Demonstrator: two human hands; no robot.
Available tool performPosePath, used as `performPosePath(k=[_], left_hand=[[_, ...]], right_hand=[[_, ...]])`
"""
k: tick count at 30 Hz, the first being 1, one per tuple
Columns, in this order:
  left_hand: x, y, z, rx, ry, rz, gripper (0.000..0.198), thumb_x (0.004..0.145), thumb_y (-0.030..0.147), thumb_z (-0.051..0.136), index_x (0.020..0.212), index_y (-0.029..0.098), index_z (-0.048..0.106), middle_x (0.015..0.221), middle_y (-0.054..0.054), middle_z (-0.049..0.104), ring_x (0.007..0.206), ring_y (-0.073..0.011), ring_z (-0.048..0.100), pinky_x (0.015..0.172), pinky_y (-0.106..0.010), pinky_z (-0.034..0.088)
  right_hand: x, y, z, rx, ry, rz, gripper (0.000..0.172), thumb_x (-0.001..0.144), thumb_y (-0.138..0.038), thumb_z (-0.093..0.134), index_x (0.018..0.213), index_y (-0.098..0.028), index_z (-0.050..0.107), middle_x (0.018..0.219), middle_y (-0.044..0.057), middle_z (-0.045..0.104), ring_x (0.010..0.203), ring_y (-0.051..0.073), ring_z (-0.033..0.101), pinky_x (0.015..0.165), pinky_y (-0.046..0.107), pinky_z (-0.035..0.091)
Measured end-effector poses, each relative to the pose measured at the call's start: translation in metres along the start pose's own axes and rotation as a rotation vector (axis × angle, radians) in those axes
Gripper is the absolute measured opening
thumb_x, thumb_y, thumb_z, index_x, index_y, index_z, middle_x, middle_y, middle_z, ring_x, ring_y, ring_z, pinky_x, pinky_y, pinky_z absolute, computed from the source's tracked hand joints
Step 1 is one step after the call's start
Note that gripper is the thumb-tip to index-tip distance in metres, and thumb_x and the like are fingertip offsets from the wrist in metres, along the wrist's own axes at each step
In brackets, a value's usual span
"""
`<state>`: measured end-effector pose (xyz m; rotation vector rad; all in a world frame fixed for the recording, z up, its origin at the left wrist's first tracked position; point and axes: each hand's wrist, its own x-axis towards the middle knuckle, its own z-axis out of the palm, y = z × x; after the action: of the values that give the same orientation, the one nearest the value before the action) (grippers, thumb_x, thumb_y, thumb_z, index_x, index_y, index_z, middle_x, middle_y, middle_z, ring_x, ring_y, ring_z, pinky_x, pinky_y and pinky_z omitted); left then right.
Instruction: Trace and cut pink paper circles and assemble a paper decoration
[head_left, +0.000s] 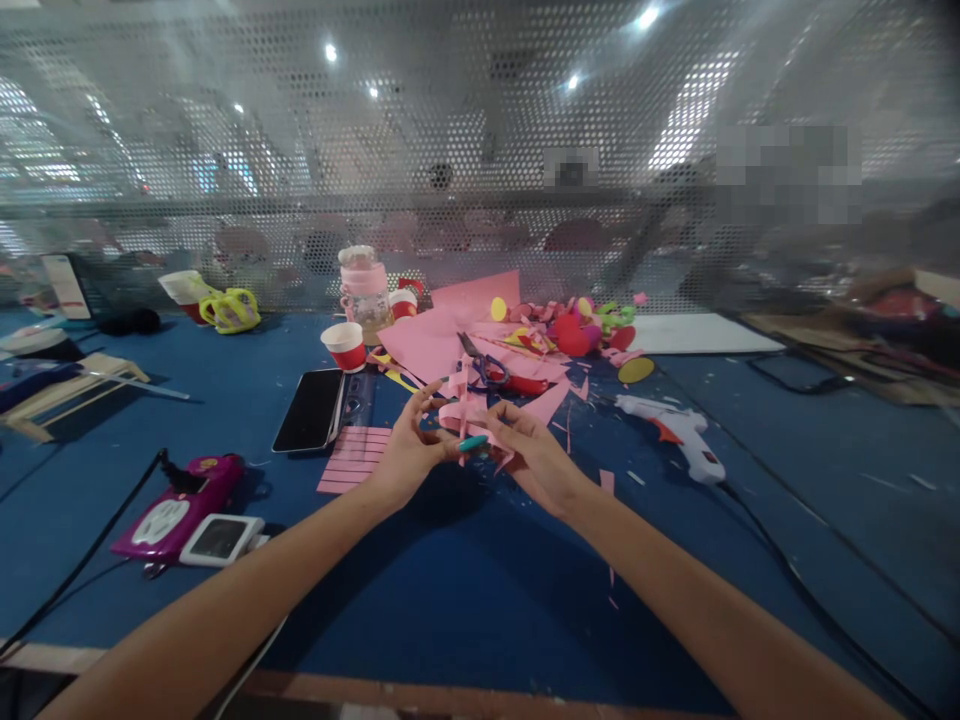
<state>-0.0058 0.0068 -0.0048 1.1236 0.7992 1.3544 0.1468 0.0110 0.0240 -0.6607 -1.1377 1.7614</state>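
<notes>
Above the middle of the blue table, a small construction of looped pink foam or paper strips point(454, 412) is held between both hands. My left hand point(411, 440) grips its left side, thumb and fingers closed. From the right, my right hand point(536, 455) pinches it, fingertips partly hidden behind the strips. A small teal piece point(472, 443) shows by my left thumb tip; what it is I cannot make out. Just beyond the hands lie dark-bladed scissors point(484, 362) and a red-handled tool point(527, 384) on pink sheets point(420, 345). A lined pink sheet point(352, 460) lies beside my left wrist.
A white glue gun point(679, 432) with a trailing cord lies right. Left are a phone point(307, 410), a purple device point(180, 508) and a white gadget point(223, 540). A paper cup point(345, 346), bottle point(365, 290) and colourful scraps point(574, 335) stand behind, before a perforated metal screen point(465, 120).
</notes>
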Motion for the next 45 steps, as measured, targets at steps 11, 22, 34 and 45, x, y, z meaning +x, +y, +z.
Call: performPosePath(k=[11, 22, 34, 45], left_hand=[[-0.002, 0.004, 0.002, 0.009, -0.008, -0.025, 0.082, 0.052, 0.011, 0.076, 0.121, 0.031, 0.038, 0.113, -0.004, 0.04, 0.05, -0.002, 0.058, 0.054, -0.023, 0.051], [-0.003, 0.004, 0.002, 0.014, -0.126, -0.042, 0.088, 0.054, 0.013, 0.076, 0.127, 0.034, 0.031, 0.115, -0.006, 0.039, 0.053, -0.0037, 0.058, 0.053, -0.024, 0.052], [-0.011, 0.013, 0.0, 0.385, -0.26, 0.101, 0.08, 0.063, 0.014, 0.065, 0.13, 0.031, 0.026, 0.125, -0.01, 0.031, 0.095, -0.0188, 0.054, 0.072, -0.032, 0.051], [-0.019, 0.004, -0.001, 1.203, -0.069, 0.953, 0.05, 0.072, 0.022, 0.061, 0.12, 0.025, 0.046, 0.104, -0.01, 0.049, 0.097, -0.0229, 0.047, 0.084, -0.039, 0.039]], right_hand=[[0.0, 0.001, -0.004, 0.063, 0.055, 0.026, 0.031, 0.065, -0.04, 0.068, 0.056, -0.018, 0.047, 0.056, -0.005, 0.046, 0.061, 0.01, 0.052, 0.055, 0.021, 0.041], [0.014, -0.002, -0.025, -0.121, 0.2, -0.012, 0.032, 0.06, -0.042, 0.072, 0.08, -0.022, 0.058, 0.085, 0.001, 0.066, 0.08, 0.016, 0.063, 0.068, 0.028, 0.048], [0.015, -0.004, -0.021, -0.025, 0.401, -0.098, 0.03, 0.043, -0.025, 0.081, 0.065, -0.018, 0.064, 0.068, 0.0, 0.069, 0.061, 0.012, 0.062, 0.059, 0.023, 0.05], [0.012, 0.01, -0.004, 0.039, 0.468, -0.04, 0.026, 0.046, -0.022, 0.08, 0.064, -0.017, 0.061, 0.061, -0.002, 0.063, 0.051, 0.009, 0.056, 0.052, 0.022, 0.048]])
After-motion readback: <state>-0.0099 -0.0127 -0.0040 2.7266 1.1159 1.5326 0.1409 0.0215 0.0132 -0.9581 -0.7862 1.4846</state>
